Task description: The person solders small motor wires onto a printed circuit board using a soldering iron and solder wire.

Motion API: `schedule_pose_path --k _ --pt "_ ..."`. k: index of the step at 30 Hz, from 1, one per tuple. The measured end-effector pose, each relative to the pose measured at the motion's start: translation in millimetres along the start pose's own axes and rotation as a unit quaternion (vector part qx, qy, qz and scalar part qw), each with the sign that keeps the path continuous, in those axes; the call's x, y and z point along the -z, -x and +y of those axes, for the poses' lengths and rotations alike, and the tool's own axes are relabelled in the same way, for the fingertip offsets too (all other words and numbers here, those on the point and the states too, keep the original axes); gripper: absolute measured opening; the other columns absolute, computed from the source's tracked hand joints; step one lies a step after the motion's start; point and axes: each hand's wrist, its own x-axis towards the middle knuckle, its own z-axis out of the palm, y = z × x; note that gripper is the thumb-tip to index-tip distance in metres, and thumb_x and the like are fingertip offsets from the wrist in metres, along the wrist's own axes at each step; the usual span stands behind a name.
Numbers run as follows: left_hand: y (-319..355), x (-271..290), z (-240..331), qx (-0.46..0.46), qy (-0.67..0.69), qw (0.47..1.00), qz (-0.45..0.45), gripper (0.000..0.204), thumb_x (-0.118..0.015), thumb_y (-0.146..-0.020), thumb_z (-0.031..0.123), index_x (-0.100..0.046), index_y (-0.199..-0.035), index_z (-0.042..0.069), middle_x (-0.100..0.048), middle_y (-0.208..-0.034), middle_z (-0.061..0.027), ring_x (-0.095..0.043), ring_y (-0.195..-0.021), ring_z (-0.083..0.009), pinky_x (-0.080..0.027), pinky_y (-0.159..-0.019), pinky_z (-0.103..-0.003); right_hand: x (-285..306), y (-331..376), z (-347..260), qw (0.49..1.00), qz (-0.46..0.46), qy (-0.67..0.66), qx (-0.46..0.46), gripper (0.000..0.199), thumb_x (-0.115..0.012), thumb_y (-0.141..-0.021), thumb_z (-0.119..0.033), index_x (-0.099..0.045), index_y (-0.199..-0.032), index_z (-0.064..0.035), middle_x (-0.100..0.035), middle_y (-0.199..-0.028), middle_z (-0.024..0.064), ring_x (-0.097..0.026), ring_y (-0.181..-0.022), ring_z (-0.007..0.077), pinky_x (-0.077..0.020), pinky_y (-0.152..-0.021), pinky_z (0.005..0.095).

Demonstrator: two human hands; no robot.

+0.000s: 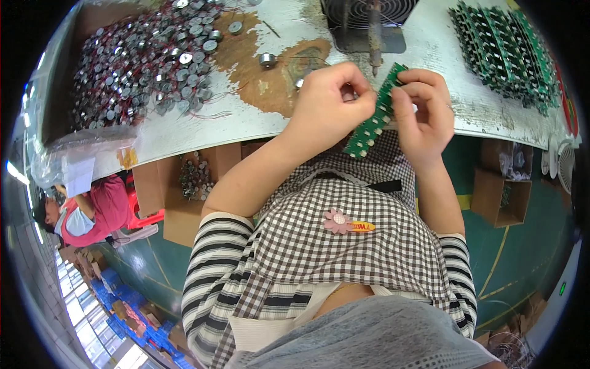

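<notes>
My right hand (425,114) is closed on the upper part of a green circuit board strip (367,133), pinching its edge between thumb and fingers. The strip slants down toward my lap and carries a row of small pale parts. Against its other side, my left hand (335,101) is curled in a pinch; whatever lies between its fingertips is hidden. A soldering iron (375,38) points down just above the strip. Left of it on the table sits a small round metal motor (267,59) with thin wires. Another motor (299,82) is partly covered by my left hand.
A large heap of small wired motors (153,67) fills the table's left side. Stacked green boards (507,55) stand at the far right. A black fan (369,12) is behind the iron. Cardboard boxes (501,197) stand below the table; a person in pink (104,206) sits at left.
</notes>
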Motion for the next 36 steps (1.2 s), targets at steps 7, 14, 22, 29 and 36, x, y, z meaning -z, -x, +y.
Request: schedule_pose_path --k 7,14,22,29,36 --pt "-22.8 94.4 3.8 -0.342 -0.356 0.849 0.19 0.025 -0.069 -0.075 0.007 -0.067 -0.1 0.006 -0.064 -0.105 -0.011 -0.06 -0.093 -0.0282 -0.048 -0.081 -0.037 4.4 9.2 3.5 0.981 0.023 -0.116 -0.15 0.004 -0.061 -0.087 0.004 -0.058 -0.086 0.006 -0.061 -0.098 0.0131 -0.059 -0.071 0.0084 -0.0513 -0.058 0.0194" --pt "-17.6 116.9 -45.4 -0.319 -0.527 0.787 0.032 0.017 -0.063 -0.079 0.001 -0.062 -0.096 0.001 -0.064 -0.1 -0.0094 -0.06 -0.094 -0.0263 -0.048 -0.079 -0.035 0.9 7.1 3.0 0.981 0.013 -0.126 -0.148 0.005 -0.059 -0.088 0.002 -0.057 -0.087 0.0062 -0.06 -0.101 0.0129 -0.058 -0.071 0.0077 -0.0528 -0.058 0.0191" --pt "6.6 91.1 -11.0 -0.005 0.018 0.994 0.11 0.014 -0.054 -0.094 0.015 -0.054 -0.097 0.002 -0.055 -0.068 0.0 -0.05 -0.06 -0.0055 -0.041 -0.055 -0.022 2.4 7.9 4.9 0.975 0.002 -0.156 -0.158 0.005 -0.057 -0.088 0.004 -0.052 -0.087 0.0045 -0.058 -0.105 0.0136 -0.058 -0.073 0.0079 -0.0529 -0.059 0.0197" --pt "29.4 57.8 4.0 0.12 0.238 0.963 -0.028 0.015 -0.057 -0.091 0.011 -0.06 -0.099 -0.001 -0.059 -0.073 -0.0011 -0.053 -0.064 -0.0061 -0.043 -0.058 -0.019 2.1 8.0 5.7 0.982 -0.034 -0.15 -0.106 0.006 -0.058 -0.083 0.007 -0.054 -0.087 0.0045 -0.058 -0.106 0.0159 -0.057 -0.068 0.0071 -0.0488 -0.06 0.0196" --pt "20.7 17.3 4.2 0.093 0.165 0.981 0.042 0.013 -0.064 -0.087 0.01 -0.062 -0.093 -0.002 -0.058 -0.072 0.0021 -0.053 -0.061 -0.0023 -0.045 -0.052 -0.019 -0.4 7.6 3.2 0.997 -0.044 -0.047 -0.046 0.007 -0.065 -0.078 0.007 -0.06 -0.082 0.0041 -0.06 -0.102 0.0161 -0.059 -0.06 0.0082 -0.0452 -0.055 0.0192"
